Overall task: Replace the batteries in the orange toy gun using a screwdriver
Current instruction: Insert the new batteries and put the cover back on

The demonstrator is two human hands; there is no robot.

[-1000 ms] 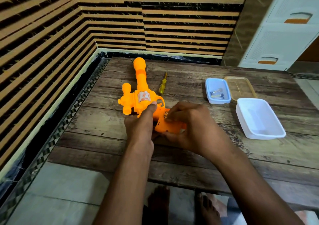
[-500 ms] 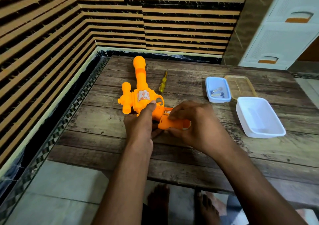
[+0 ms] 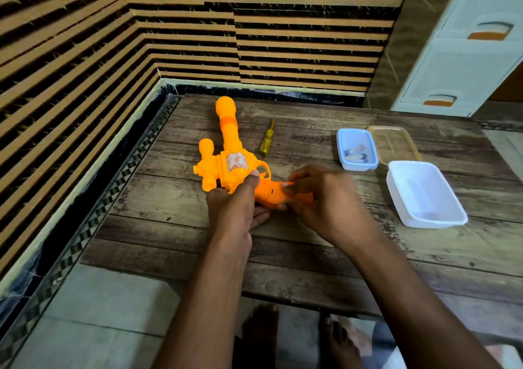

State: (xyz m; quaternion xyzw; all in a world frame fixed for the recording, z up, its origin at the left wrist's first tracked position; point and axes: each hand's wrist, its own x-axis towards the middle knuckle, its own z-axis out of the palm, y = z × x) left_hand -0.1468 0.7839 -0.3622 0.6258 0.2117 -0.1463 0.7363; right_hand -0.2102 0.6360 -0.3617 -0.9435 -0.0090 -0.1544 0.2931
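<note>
Since a second ago the right hand [image 3: 325, 199] has slid rightward along the grip, pinching it; left hand [image 3: 235, 207] clasps the orange toy gun [image 3: 226, 159] at frame centre; screwdriver [image 3: 267, 139] lies unused beyond, batteries [image 3: 355, 153] wait in the blue tray [image 3: 357, 166] upper right, so swapping seemingly remains.

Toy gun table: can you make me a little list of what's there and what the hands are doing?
toy gun: orange toy gun lying on the wooden table
left hand: left hand grips the gun's body
right hand: right hand pinches at the gun's handle
screwdriver: yellow screwdriver lies beside the barrel, untouched
batteries: batteries in the small blue tray
other: white tub, clear lid
</note>
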